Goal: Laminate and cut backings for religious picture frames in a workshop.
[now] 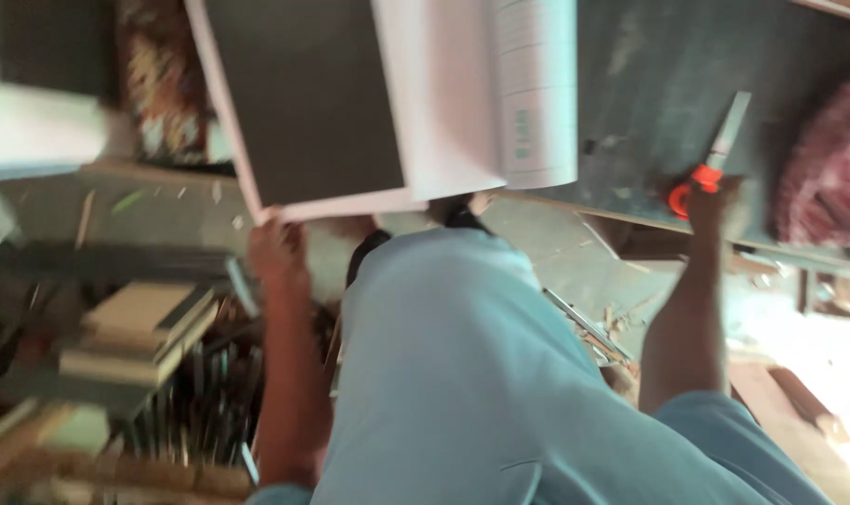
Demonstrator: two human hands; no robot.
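Board (303,93), dark with a pale edge, filled the upper middle of the head view, its lower corner gripped by the left hand (275,248), while the right hand (715,201) clutched orange-handled scissors (710,159) at upper right, seemingly before a cut needing steady alignment.

Motion-blurred, dim left, glare lower right

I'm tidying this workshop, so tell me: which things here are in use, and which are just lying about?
In use:
- dark board, edge held by left hand
- white paper sheet over it
- orange-handled cutter under right hand

Lying about:
- stacked boards
- wood scraps
- reddish cloth
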